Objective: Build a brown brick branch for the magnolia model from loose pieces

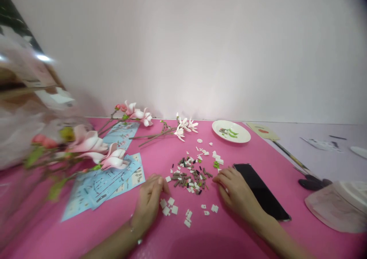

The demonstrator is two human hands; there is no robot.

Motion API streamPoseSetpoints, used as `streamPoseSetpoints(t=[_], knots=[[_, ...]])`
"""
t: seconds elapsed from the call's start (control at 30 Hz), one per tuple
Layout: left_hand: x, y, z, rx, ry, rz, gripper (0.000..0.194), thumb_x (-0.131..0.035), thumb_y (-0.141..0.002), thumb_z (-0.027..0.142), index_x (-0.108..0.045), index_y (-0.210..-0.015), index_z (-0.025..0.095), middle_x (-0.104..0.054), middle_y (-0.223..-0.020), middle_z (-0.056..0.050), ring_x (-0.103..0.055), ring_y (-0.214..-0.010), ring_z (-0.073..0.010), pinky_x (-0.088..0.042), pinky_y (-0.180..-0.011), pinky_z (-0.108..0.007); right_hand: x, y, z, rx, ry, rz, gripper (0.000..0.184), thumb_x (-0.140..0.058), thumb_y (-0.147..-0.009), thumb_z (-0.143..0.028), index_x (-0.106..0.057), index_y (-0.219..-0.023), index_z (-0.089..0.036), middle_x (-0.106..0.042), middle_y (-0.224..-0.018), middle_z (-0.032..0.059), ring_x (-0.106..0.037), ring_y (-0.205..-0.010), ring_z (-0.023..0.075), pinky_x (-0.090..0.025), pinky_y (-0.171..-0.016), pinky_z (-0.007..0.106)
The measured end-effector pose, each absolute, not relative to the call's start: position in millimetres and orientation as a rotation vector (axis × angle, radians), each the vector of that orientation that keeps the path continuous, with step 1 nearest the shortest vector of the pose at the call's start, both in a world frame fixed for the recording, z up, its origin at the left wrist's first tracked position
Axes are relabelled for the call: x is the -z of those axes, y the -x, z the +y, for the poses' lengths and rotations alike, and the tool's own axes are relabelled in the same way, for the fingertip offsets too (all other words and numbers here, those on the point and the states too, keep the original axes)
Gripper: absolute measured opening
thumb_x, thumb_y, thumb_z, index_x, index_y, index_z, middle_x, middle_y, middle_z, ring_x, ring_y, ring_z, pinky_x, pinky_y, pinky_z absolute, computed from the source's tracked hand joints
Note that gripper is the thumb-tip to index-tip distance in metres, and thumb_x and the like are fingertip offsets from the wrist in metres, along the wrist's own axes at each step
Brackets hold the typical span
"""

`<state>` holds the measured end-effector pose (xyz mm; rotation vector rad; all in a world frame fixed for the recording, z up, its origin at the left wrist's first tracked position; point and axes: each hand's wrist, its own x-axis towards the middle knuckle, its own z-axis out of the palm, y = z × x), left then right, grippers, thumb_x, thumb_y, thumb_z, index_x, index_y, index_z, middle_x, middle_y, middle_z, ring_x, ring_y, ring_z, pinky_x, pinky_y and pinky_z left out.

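A heap of small white, brown, black and green building pieces (192,172) lies on the pink mat (160,152). My left hand (149,201) rests on the mat at the heap's left edge, fingers curled loosely, beside a few white pieces (169,206). My right hand (233,190) lies at the heap's right edge, fingers bent toward the pieces; whether it holds one I cannot tell. More white pieces (206,209) sit between the hands.
A black phone (262,192) lies right of my right hand. Blue instruction sheets (110,178), built pink flower stems (94,148) and white blossom branches (160,131) are to the left. A white plate (231,131) stands behind; scissors (314,182) and a bag (341,205) right.
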<state>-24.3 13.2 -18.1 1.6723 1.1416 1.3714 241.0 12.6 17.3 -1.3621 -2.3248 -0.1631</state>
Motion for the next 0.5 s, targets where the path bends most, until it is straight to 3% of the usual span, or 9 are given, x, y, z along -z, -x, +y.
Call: streamPoseSetpoints(t=[0.1, 0.3, 0.5], knots=[[13, 24, 14, -1.433, -1.580, 1.167, 0.047, -0.031, -0.097, 0.035, -0.054, -0.059, 0.020, -0.056, -0.061, -0.002, -0.053, -0.064, -0.0182, -0.041, -0.066, -0.030, -13, -224, 12, 0.129, 1.334, -2.370, 0.026, -0.043, -0.086, -0.009, -0.066, -0.077, -0.018, -0.063, -0.078, 0.0084, -0.056, -0.078, 0.0222, -0.047, -0.073, 0.037], [13, 24, 15, -1.468, -1.497, 1.191, 0.047, -0.032, -0.096, 0.032, -0.056, -0.058, 0.019, -0.059, -0.062, -0.002, -0.055, -0.063, -0.0175, -0.042, -0.065, -0.029, 1, -208, 3, 0.130, 1.382, -2.469, 0.030, -0.048, -0.086, -0.014, -0.065, -0.111, -0.015, -0.065, -0.115, 0.0163, -0.060, -0.105, 0.0310, -0.051, -0.085, 0.046], [16, 23, 17, -1.473, -1.461, 1.157, 0.049, -0.032, -0.097, 0.034, -0.056, -0.056, 0.019, -0.058, -0.060, -0.002, -0.054, -0.063, -0.0174, -0.042, -0.067, -0.030, 13, -199, 14, 0.071, 1.395, -2.471, 0.033, -0.045, -0.086, -0.004, -0.066, -0.109, -0.015, -0.065, -0.119, 0.0140, -0.063, -0.106, 0.0271, -0.053, -0.088, 0.041]])
